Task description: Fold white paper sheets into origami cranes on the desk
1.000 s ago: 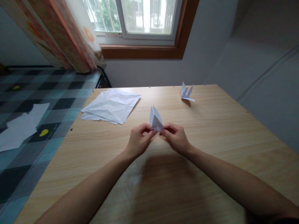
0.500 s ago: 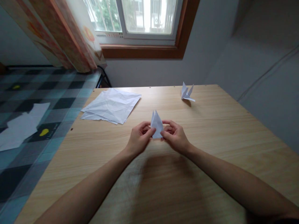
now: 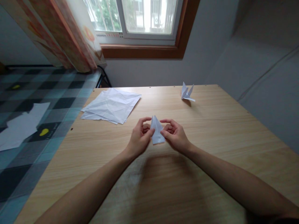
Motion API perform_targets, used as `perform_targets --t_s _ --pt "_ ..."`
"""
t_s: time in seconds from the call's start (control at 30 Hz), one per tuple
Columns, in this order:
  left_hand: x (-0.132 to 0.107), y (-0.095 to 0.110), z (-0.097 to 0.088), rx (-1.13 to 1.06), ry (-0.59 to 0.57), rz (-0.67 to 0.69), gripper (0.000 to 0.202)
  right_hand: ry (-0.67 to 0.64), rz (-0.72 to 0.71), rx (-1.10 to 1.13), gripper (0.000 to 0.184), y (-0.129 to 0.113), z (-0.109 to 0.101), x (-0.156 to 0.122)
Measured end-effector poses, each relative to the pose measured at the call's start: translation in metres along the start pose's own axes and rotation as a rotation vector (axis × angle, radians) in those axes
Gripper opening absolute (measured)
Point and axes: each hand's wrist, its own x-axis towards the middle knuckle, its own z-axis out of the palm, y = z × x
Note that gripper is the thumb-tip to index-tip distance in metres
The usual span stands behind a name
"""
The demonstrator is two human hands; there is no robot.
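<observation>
A small piece of folded white paper is held up between my two hands over the table. Its top narrows to two points close together, and its lower edge is broad. My left hand pinches the left side, thumb on the near face and the other fingers curled behind. On the right side, my right hand grips it the same way. The fingertips behind the paper are partly hidden. Farther back to the right stands a folded white paper crane.
Creased white paper sheets lie stacked at the table's back left. The wooden table ends at the left beside a checked cloth surface bearing more white paper. A window and an orange curtain are behind.
The folded paper has tipped and come slightly lower between my hands, with its points lower and its broad edge nearer to me. Both index fingers have lifted and straightened a little.
</observation>
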Motion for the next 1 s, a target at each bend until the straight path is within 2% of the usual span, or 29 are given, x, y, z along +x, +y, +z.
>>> perform_targets --t_s 0.23,0.43,0.5,0.6,0.7,0.8,0.9,1.0 --pt "0.005 0.001 -0.001 -0.091 0.086 -0.030 0.044 -0.043 0.021 -0.018 0.056 0.001 0.002 -0.002" --pt "0.007 -0.007 -0.002 -0.112 0.117 -0.011 0.043 -0.086 0.009 -0.063 0.051 0.004 0.000 -0.002" --pt "0.006 -0.009 -0.002 -0.054 0.177 0.045 0.038 -0.043 -0.001 -0.068 0.049 0.006 0.001 -0.001" --pt "0.002 -0.007 -0.001 0.219 0.256 0.196 0.024 0.067 -0.030 -0.122 0.044 0.006 0.002 -0.001" --pt "-0.004 -0.001 0.000 0.484 0.131 0.294 0.020 0.179 -0.102 -0.214 0.039 0.005 0.004 -0.004" --pt "-0.008 0.005 0.002 0.603 -0.021 0.313 0.021 0.217 -0.179 -0.284 0.031 0.002 0.006 -0.009" --pt "-0.007 0.006 0.002 0.657 -0.055 0.322 0.021 0.169 -0.232 -0.299 0.027 0.002 0.006 -0.012" --pt "-0.004 0.005 0.001 0.611 -0.098 0.275 0.019 0.042 -0.239 -0.249 0.030 0.003 0.005 -0.011"
